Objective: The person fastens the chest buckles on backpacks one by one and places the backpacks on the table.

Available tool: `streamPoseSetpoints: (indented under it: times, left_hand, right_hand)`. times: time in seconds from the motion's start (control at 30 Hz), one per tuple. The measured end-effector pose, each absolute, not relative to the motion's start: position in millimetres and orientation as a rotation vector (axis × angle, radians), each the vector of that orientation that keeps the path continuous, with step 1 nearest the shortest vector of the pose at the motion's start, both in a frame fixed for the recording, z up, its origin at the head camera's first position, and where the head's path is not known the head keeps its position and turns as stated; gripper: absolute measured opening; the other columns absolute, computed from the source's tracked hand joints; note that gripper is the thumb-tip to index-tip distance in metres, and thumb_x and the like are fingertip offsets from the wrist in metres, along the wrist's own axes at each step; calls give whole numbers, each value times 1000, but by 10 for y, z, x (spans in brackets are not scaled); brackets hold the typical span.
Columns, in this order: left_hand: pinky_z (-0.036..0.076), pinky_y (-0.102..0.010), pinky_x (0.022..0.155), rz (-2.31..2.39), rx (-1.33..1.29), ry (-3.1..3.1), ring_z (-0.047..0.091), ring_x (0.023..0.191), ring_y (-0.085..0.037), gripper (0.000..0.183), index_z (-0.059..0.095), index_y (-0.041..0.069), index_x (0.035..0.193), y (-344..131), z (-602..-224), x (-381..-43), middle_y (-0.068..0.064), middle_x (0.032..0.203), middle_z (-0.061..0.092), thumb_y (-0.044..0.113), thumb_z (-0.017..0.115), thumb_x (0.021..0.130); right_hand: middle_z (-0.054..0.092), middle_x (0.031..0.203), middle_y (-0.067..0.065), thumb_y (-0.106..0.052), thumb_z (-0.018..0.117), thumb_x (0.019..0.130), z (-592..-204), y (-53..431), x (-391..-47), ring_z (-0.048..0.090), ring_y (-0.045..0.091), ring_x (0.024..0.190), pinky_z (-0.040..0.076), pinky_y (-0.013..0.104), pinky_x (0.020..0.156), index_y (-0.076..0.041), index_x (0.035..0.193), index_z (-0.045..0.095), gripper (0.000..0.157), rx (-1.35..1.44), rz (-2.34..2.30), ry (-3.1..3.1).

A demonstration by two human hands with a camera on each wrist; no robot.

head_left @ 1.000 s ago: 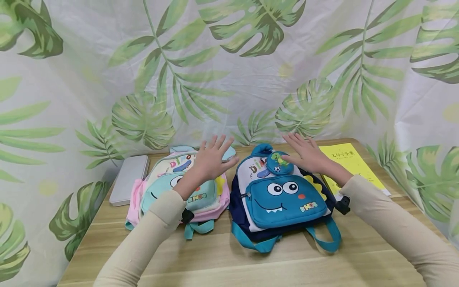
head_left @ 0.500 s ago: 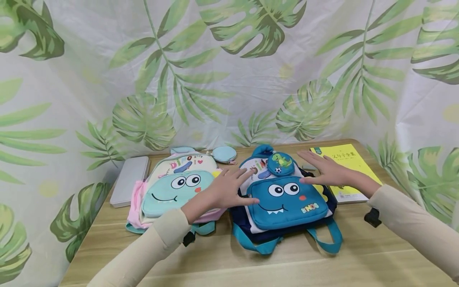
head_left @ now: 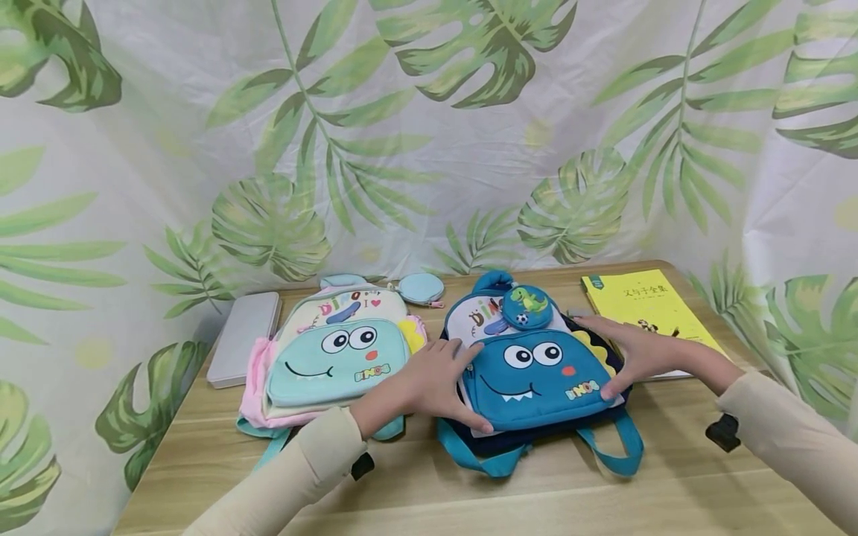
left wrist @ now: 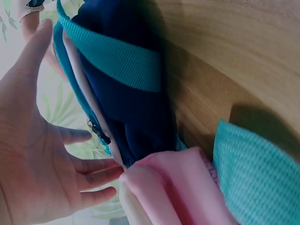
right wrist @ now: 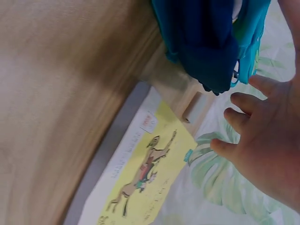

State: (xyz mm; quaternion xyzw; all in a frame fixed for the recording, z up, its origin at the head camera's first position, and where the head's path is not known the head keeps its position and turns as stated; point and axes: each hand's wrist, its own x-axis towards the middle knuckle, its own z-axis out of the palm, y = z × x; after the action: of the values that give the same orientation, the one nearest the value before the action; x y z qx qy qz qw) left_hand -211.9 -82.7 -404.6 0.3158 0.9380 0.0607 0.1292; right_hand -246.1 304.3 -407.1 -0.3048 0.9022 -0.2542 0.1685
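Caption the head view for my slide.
Left hand and right hand flank a blue dinosaur backpack, set between a pastel backpack and a yellow book.

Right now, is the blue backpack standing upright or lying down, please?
Lying down: the blue backpack rests on the table, front pocket facing up.

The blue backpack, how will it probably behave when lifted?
The blue backpack may be floppy: its navy fabric side shows a fold. Its loose teal straps will probably dangle, and the round pouch near its top may swing.
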Motion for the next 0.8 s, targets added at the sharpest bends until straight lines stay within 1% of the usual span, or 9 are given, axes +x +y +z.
streamPoseSetpoints:
  times: [0.07, 0.13, 0.27, 0.37, 0.5, 0.6, 0.8]
  left_hand:
    - [30, -56, 122, 170, 918, 2736, 33, 149, -36, 125, 22, 22, 164, -815, -4059, -2116, -18, 164, 31, 89, 64, 68]
    - [31, -56, 121, 166, 913, 2744, 34, 148, -35, 125, 23, 21, 164, -808, -4075, -2120, -17, 164, 31, 89, 65, 67]
    - [31, -55, 122, 184, 898, 2749, 33, 149, -35, 126, 23, 19, 163, -813, -4092, -2140, -17, 165, 30, 89, 65, 67]
    - [32, -54, 121, 204, 886, 2764, 34, 149, -36, 127, 24, 17, 163, -825, -4105, -2177, -18, 164, 30, 89, 66, 67]
    - [35, -54, 119, 237, 841, 2790, 36, 148, -37, 129, 25, 15, 162, -836, -4121, -2246, -20, 163, 31, 88, 68, 66]
    - [39, -55, 117, 273, 786, 2805, 39, 145, -37, 129, 27, 13, 162, -839, -4127, -2293, -20, 162, 34, 87, 70, 65]
    - [42, -53, 115, 332, 712, 2831, 44, 142, -35, 125, 32, 11, 160, -848, -4132, -2385, -19, 157, 42, 83, 73, 67]
  right_hand:
    - [18, 166, 29, -40, 94, 68, -4096, 3073, -2442, 17, 55, 150, 21, 77, 113, 2, 160, 19, 126, -866, -742, 2528]
    - [16, 166, 31, -41, 96, 66, -4122, 3096, -2427, 15, 57, 150, 21, 78, 112, 3, 160, 19, 129, -882, -728, 2515]
    - [18, 164, 34, -47, 96, 63, -4158, 3123, -2415, 21, 60, 146, 26, 78, 109, 5, 159, 21, 133, -929, -649, 2561]
    - [19, 163, 35, -49, 95, 63, -4172, 3131, -2422, 22, 60, 146, 27, 78, 109, 5, 158, 22, 131, -905, -635, 2590]
    - [17, 164, 35, -45, 95, 66, -4194, 3130, -2443, 19, 58, 148, 24, 76, 112, 5, 159, 20, 130, -840, -691, 2591]
    - [17, 164, 34, -43, 95, 67, -4221, 3131, -2466, 19, 57, 149, 23, 74, 114, 6, 159, 16, 130, -792, -744, 2584]
    - [21, 162, 34, -40, 94, 70, -4281, 3137, -2534, 27, 54, 147, 29, 70, 114, 4, 161, 8, 133, -671, -797, 2591]
